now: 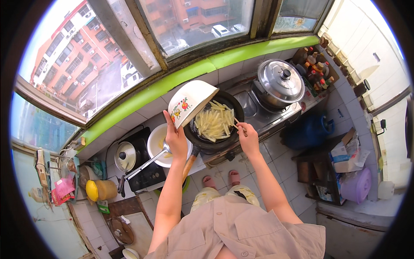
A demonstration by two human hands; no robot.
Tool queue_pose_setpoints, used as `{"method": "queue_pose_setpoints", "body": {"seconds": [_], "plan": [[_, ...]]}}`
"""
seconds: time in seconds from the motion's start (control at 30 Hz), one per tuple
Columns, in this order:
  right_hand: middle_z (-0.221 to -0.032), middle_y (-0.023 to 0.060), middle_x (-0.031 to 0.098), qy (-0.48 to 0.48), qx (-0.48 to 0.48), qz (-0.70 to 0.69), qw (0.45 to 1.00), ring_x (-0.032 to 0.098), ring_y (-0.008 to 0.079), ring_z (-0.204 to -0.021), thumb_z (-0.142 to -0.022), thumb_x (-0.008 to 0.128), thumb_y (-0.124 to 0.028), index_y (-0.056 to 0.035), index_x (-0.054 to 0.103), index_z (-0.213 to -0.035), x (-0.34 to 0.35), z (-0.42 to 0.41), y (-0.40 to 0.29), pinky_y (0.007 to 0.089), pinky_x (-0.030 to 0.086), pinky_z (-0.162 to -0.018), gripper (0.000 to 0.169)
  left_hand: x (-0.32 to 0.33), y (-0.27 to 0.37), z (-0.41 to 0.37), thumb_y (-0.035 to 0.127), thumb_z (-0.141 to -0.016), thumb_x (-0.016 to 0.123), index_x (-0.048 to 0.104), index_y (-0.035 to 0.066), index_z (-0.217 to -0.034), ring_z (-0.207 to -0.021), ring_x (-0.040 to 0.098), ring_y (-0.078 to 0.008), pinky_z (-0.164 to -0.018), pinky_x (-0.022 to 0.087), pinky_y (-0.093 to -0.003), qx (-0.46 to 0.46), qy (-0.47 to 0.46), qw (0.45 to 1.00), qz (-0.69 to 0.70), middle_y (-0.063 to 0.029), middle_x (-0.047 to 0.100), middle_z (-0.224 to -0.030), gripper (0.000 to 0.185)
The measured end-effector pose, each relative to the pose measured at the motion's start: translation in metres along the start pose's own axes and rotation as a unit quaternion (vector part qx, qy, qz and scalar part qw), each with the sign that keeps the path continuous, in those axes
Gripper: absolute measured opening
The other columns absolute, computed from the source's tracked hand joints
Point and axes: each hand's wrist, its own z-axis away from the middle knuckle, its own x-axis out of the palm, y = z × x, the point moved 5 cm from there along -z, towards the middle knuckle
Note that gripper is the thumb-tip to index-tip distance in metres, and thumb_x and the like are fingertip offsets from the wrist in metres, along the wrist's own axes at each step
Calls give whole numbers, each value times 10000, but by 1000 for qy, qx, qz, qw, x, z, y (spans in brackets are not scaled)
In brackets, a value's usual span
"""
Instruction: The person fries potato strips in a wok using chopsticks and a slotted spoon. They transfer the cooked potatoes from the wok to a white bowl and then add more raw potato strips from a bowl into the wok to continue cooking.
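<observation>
My left hand [176, 139] holds a white enamel bowl [190, 102] with a fruit pattern, tipped on its side over the left part of a dark wok [239, 106]. Pale potato strips [215, 121] lie in the wok in what looks like oil. Chopsticks are gripped in my right hand [248, 137] at the wok's right edge, their tips by the strips. Below my left hand, a white basin [155, 137] holds a few yellow pieces, with a metal ladle [145, 163] across it. The wok's wooden handle [190, 165] points toward me, partly behind my left wrist.
A lidded steel pot [281, 82] stands on the gas stove [265, 121] at the right, beside sauce bottles [313, 69]. A small lidded pot [125, 156] sits on a black cooktop [152, 176] at the left. A blue gas cylinder [307, 131] stands below the counter.
</observation>
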Motion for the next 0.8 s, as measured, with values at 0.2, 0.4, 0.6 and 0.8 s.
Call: {"method": "queue_pose_setpoints", "body": {"seconds": [0.2, 0.4, 0.6, 0.8], "plan": [[-986, 155, 642, -82, -13, -24, 996, 653, 295, -815, -937, 576, -129, -14, 638, -1048, 13, -6, 3, 347, 525, -715, 172, 3, 6, 7, 7, -896, 484, 261, 219, -1519, -624, 428, -147, -611, 424, -245, 14, 10, 1000, 12, -118, 550, -788, 695], [-1000, 160, 648, -84, -14, -77, 993, 663, 299, -864, -935, 581, -132, -7, 641, -1039, 6, -10, -13, 345, 526, -740, 173, 4, 8, 13, -24, -903, 496, 252, 194, -1522, -669, 467, -153, -663, 444, -242, -5, 19, 1000, 9, -135, 604, -898, 700], [-1026, 161, 652, -145, 23, -22, 989, 674, 292, -873, -944, 574, -131, 2, 637, -1049, 3, -22, 8, 336, 534, -740, 181, 4, 13, 22, -31, -919, 510, 244, 175, -1524, -682, 474, -160, -682, 456, -245, -31, 25, 999, -7, -140, 647, -981, 692], [-1009, 153, 646, -151, -98, -74, 981, 654, 296, -826, -949, 580, -162, -12, 633, -1100, 12, -53, 4, 344, 515, -722, 220, 8, 19, 37, -26, -915, 504, 242, 180, -1524, -667, 452, -160, -669, 449, -241, -26, 64, 997, -23, -128, 648, -978, 695]]}}
